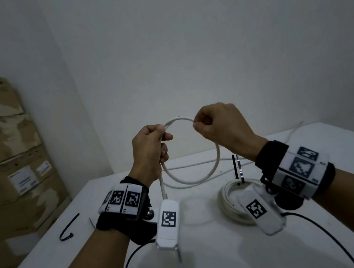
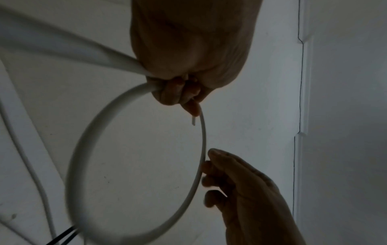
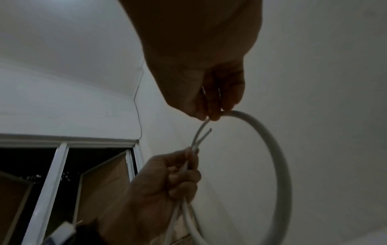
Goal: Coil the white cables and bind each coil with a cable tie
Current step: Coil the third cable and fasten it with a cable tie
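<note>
One loop of white cable (image 1: 208,172) is held in the air above the white table (image 1: 237,257), between two raised hands. The left hand (image 1: 151,149) is closed around the cable where the loop crosses itself, with the fingers curled over two strands; in the right wrist view a short free end is seen poking up out of that grip beside the running strand. The right hand (image 1: 221,127) is positioned across the loop from the left hand, and the top of the loop is pinched between its thumb and curled fingertips (image 3: 213,114). From the left hand's grip, the cable is carried down and round below both hands, and its remaining length is trailed across the table toward the far edge. On the table below the right wrist, a finished coil (image 1: 230,202) of white cable is seen lying flat, with a black cable tie (image 1: 238,169) standing up from its far side. Two more loose black cable ties (image 1: 69,228) are scattered on the table to the left of the left wrist. Stacked cardboard boxes (image 1: 9,150) are visible off the table's left edge, against the wall.
</note>
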{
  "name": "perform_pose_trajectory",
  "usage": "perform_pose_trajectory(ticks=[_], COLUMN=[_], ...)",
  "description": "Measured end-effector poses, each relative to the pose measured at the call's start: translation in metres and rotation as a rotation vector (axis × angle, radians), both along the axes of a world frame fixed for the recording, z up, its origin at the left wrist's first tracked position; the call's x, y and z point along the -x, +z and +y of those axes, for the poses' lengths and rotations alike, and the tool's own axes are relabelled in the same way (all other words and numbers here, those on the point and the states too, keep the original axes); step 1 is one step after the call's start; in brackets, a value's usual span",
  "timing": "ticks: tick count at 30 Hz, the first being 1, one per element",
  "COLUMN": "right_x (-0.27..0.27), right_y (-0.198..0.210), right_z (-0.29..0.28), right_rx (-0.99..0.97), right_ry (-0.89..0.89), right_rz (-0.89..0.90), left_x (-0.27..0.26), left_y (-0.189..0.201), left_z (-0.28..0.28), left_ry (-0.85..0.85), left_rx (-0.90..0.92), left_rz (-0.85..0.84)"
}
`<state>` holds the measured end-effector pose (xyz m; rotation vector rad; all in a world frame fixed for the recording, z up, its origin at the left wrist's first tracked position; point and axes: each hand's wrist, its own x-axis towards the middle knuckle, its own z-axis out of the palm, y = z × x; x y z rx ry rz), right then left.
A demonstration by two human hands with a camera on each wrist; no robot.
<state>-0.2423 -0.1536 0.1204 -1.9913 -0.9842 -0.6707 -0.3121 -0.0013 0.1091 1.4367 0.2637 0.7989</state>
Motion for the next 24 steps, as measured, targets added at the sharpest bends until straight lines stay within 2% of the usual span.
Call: perform_pose_trajectory(ticks=[2, 4, 5, 8, 10, 12, 14, 19, 24], right_x=[-0.003, -0.008, -0.01, -0.017, -0.019, -0.021, -0.024, -0.032, -0.029], right_y=[-0.002, -0.004, 0.0, 0.01, 0.013, 0.012, 0.009, 0.003, -0.008], right_z=[0.004, 0.008, 0.008, 0.009, 0.012, 0.015, 0.015, -0.002, -0.008], right_rx=[0.047, 0.104, 0.14, 0.243, 0.323, 0.342, 0.315, -0.006, -0.081], right_ry=[-0.118, -0.122, -0.051, 0.295, 0.364, 0.359, 0.346, 0.379, 0.446], right_rz=[-0.104, -0.145, -0.082, 0.252, 0.27, 0.279, 0.309, 0.58, 0.662], left_x=[0.0, 0.001, 0.002, 0.005, 0.006, 0.006, 0.006, 0.009, 0.007], left_y=[-0.003, -0.004, -0.003, -0.003, -0.004, -0.004, -0.004, -0.007, -0.022], left_z=[0.001, 0.002, 0.002, 0.0, -0.002, -0.004, -0.003, 0.005, -0.005], left_ry=[-0.015, -0.07, -0.107, -0.209, -0.227, -0.209, -0.175, -0.167, -0.221], left_rx=[0.006, -0.009, -0.034, -0.151, -0.217, -0.251, -0.227, -0.067, -0.006], left_rz=[-0.001, 0.02, 0.04, 0.117, 0.149, 0.168, 0.159, 0.117, 0.077])
